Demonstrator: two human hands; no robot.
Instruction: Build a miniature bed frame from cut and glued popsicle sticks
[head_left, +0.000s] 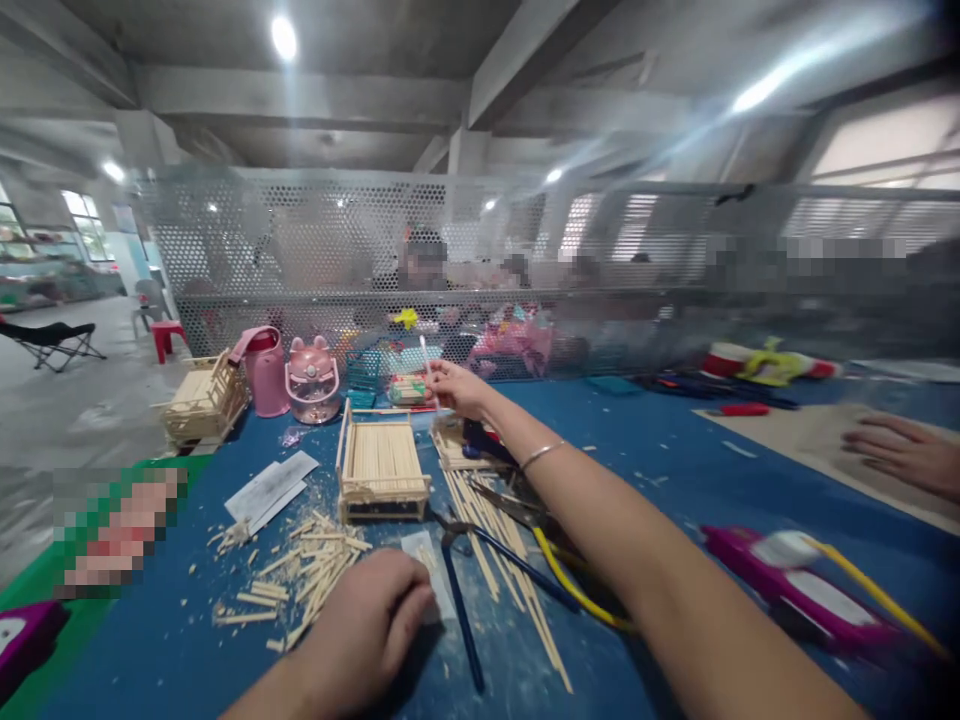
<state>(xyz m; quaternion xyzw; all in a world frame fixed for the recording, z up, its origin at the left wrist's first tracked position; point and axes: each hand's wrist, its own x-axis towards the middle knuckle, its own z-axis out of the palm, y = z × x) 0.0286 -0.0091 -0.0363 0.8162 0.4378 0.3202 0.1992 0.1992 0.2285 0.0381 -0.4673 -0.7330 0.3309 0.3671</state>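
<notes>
My right hand (pixel 456 388) reaches forward over the table, thumb and fingers pinched on a thin white cotton swab (pixel 423 350) held upright. Below it stands a small bed-like frame (pixel 382 460) built of wooden sticks. Closer to me my left hand (pixel 375 610) rests curled on the tabletop; its fingertips are hidden, and I cannot see whether it holds anything. Beside it are a pile of short cut sticks (pixel 307 570) and a white paper piece (pixel 431 575). Under my right forearm lie long thin sticks (pixel 517 590), blue-handled pliers (pixel 461 610) and yellow-handled pliers (pixel 555 570).
Another stick model (pixel 202 400), a pink cup (pixel 264 372) and a pink bear-eared bottle (pixel 312 382) stand at the back left. Purple glue-gun-like tools lie at both sides, one purple tool (pixel 802 580) at right. Another person's hand (pixel 900 450) rests at far right. Perforated metal screen (pixel 315 240) borders the back.
</notes>
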